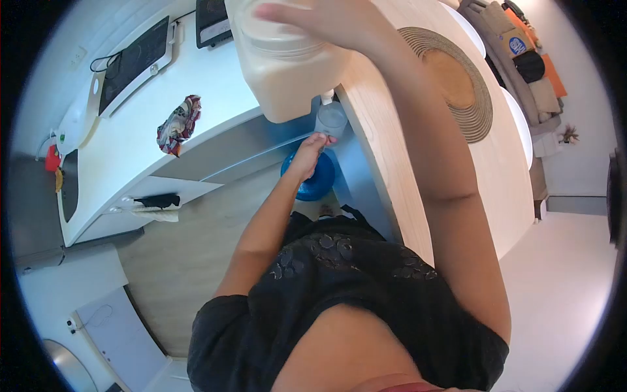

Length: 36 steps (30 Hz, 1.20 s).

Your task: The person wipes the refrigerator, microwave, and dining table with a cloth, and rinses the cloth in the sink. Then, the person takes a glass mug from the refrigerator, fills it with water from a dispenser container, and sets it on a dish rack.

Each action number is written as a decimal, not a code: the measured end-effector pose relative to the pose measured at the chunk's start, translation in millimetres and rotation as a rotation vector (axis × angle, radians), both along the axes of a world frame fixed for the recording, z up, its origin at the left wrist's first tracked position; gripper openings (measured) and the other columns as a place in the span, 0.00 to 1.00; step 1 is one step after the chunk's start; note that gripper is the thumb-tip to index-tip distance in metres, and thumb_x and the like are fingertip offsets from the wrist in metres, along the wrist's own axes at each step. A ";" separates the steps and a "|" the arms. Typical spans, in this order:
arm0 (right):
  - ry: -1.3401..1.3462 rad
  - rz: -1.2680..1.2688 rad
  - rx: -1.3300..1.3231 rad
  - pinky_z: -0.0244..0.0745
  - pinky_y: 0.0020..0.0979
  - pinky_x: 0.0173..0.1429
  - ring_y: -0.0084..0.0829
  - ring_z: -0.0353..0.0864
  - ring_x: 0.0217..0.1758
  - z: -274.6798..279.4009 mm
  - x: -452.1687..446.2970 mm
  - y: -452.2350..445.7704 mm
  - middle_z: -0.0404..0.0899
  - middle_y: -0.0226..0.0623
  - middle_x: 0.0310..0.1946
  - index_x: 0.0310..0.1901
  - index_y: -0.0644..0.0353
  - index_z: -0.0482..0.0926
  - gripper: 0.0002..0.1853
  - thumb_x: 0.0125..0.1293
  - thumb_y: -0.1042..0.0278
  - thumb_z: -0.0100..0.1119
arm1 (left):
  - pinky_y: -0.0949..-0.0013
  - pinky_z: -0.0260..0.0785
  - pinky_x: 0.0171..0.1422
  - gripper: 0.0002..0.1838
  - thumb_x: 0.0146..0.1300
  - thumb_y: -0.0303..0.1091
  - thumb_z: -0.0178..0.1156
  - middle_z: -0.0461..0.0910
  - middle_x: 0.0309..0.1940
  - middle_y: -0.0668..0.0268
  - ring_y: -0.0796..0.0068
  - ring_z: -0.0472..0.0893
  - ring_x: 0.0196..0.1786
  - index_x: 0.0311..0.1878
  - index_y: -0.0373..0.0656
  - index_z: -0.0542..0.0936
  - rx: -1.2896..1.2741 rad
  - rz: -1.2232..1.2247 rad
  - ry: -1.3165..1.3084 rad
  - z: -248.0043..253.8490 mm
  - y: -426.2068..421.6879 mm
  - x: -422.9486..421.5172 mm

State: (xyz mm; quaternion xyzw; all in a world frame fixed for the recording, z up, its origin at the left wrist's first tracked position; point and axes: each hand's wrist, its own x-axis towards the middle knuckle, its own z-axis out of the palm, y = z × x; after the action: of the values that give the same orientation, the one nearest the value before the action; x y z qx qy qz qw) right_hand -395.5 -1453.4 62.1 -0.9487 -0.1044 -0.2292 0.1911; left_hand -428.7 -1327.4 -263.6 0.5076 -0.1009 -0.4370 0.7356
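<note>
My left hand [309, 155] grips a clear cup [331, 120] with its fingers at the cup's lower side. The cup is under a small white spout [327, 97] beside a large cream-coloured dispenser [281, 78]. Near the top of the dispenser is my right hand [320, 21], raised over its lid, with at least one finger stretched out; nothing shows in it. Below the cup, a round blue bottle [315, 178] stands low by the cabinet, partly hidden by my left hand.
A crumpled patterned cloth [179, 126] lies on the white counter [140, 144], near a black cooktop [137, 64]. A round woven mat [480, 98] lies on the wooden table [503, 176] at the right. Beyond it is a sofa [499, 42] with cushions.
</note>
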 end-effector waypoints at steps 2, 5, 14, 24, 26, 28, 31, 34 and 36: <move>0.167 -0.034 -0.023 0.63 0.48 0.63 0.46 0.66 0.64 20.1 -5.5 19.4 0.67 0.42 0.62 0.58 0.55 0.72 0.33 0.59 0.38 0.50 | 0.67 0.51 0.61 0.10 0.70 0.40 0.47 0.77 0.45 0.68 0.75 0.67 0.50 0.35 0.47 0.72 0.001 0.003 -0.048 4.3 0.3 -2.4; 0.306 -0.132 -0.097 0.57 0.53 0.66 0.53 0.58 0.68 5.2 15.5 24.6 0.59 0.42 0.68 0.63 0.48 0.68 0.41 0.54 0.28 0.48 | 0.66 0.51 0.61 0.10 0.69 0.41 0.48 0.77 0.45 0.68 0.75 0.67 0.50 0.35 0.47 0.72 -0.002 0.010 -0.045 -8.2 -3.2 -2.4; 0.284 -0.209 -0.172 0.54 0.55 0.66 0.57 0.53 0.69 -1.1 1.6 32.0 0.56 0.47 0.68 0.65 0.41 0.66 0.38 0.54 0.31 0.50 | 0.63 0.51 0.59 0.09 0.69 0.41 0.48 0.78 0.44 0.71 0.77 0.67 0.50 0.36 0.48 0.72 -0.044 0.058 -0.046 -12.3 6.2 -9.8; 0.204 -0.213 -0.180 0.55 0.50 0.65 0.52 0.58 0.66 -8.0 -11.9 39.2 0.59 0.45 0.66 0.64 0.41 0.68 0.37 0.53 0.35 0.51 | 0.73 0.54 0.57 0.10 0.69 0.39 0.48 0.78 0.42 0.67 0.75 0.69 0.47 0.35 0.44 0.73 -0.010 0.094 -0.066 -23.9 9.4 -9.3; 0.202 -0.219 -0.190 0.55 0.50 0.65 0.52 0.58 0.66 -10.7 -15.3 38.6 0.59 0.45 0.65 0.64 0.41 0.68 0.37 0.53 0.35 0.51 | 0.72 0.55 0.57 0.10 0.69 0.38 0.48 0.78 0.42 0.67 0.75 0.69 0.48 0.36 0.44 0.73 -0.018 0.075 -0.066 -25.6 8.5 -10.2; 0.201 -0.230 -0.198 0.55 0.50 0.65 0.52 0.58 0.66 -13.7 -17.9 37.6 0.59 0.46 0.65 0.64 0.41 0.68 0.37 0.53 0.35 0.51 | 0.72 0.55 0.57 0.10 0.69 0.38 0.48 0.78 0.42 0.67 0.76 0.69 0.48 0.36 0.44 0.73 -0.016 0.072 -0.062 -27.2 6.9 -11.8; 0.149 -0.238 -0.204 0.54 0.50 0.65 0.52 0.57 0.67 -20.4 -18.6 37.0 0.58 0.47 0.66 0.64 0.41 0.67 0.37 0.53 0.35 0.51 | 0.72 0.55 0.57 0.10 0.69 0.38 0.48 0.78 0.42 0.67 0.76 0.69 0.48 0.35 0.44 0.73 -0.013 0.068 -0.059 -27.8 4.5 -12.6; 0.135 -0.246 -0.217 0.54 0.51 0.66 0.53 0.56 0.67 -24.0 -22.8 37.6 0.57 0.48 0.66 0.64 0.41 0.67 0.37 0.53 0.35 0.52 | 0.72 0.55 0.56 0.10 0.69 0.37 0.48 0.78 0.41 0.67 0.77 0.69 0.47 0.35 0.44 0.74 -0.017 0.070 -0.055 -29.9 3.4 -12.9; 0.091 -0.242 -0.219 0.53 0.51 0.66 0.54 0.56 0.67 -26.8 -25.3 37.6 0.57 0.48 0.66 0.64 0.41 0.67 0.37 0.53 0.35 0.52 | 0.72 0.55 0.56 0.10 0.69 0.37 0.48 0.78 0.41 0.68 0.77 0.69 0.46 0.35 0.44 0.74 -0.023 0.073 -0.054 -29.9 2.9 -13.3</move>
State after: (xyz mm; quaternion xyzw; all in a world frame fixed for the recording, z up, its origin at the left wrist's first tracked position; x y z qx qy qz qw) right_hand -420.8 -1415.8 35.3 -0.9789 -0.0051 -0.1945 0.0622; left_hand -442.0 -1324.6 -293.6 0.5141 -0.1071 -0.3948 0.7539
